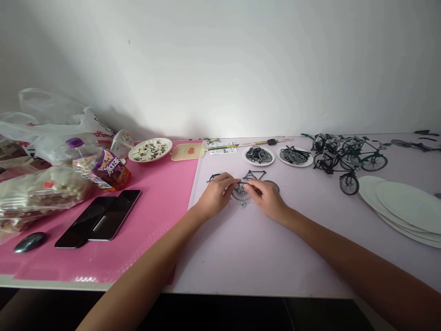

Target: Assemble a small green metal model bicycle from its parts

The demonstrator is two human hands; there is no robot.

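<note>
A thin dark strip is pinched between the closed fingertips of the left hand and the right hand, which are brought close together over the middle of the worktop. Just below the strip, a small spoked wheel is seen between the hands — whether it is gripped too cannot be told. A tiny part is placed just beneath the wheel, and a dark miniature bicycle frame is partly covered by the right hand. Farther back, two white plates are heaped with dark wheels and parts. To the right, miniature bicycles are clustered behind stacked white discs. To the left, on a pink sheet, two phones are laid overlapping — near a purple-capped bottle.
</note>
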